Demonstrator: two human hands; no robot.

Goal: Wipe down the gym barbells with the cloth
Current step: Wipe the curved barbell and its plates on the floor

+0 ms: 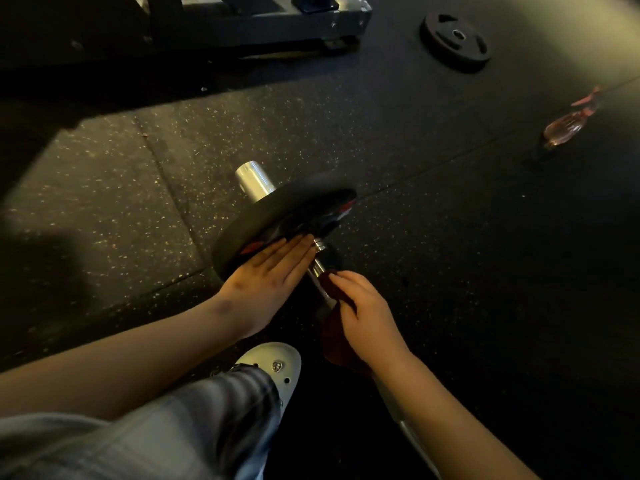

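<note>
A barbell lies on the dark rubber floor, its chrome sleeve end [254, 183] pointing away from me and a black weight plate [277, 216] loaded on it. My left hand [266, 275] presses flat, fingers straight, against the near face of the plate. Just behind the plate's collar, my right hand [363, 317] grips a dark red cloth [332, 336] wrapped around the chrome shaft [317, 268]. The rest of the shaft runs toward me under my right forearm and is mostly hidden.
A loose black weight plate [454, 41] lies flat at the back right. A pink spray bottle [568, 124] lies on its side to the right. A grey machine base [277, 19] stands at the back. My white shoe [273, 367] and trouser leg are just below the hands.
</note>
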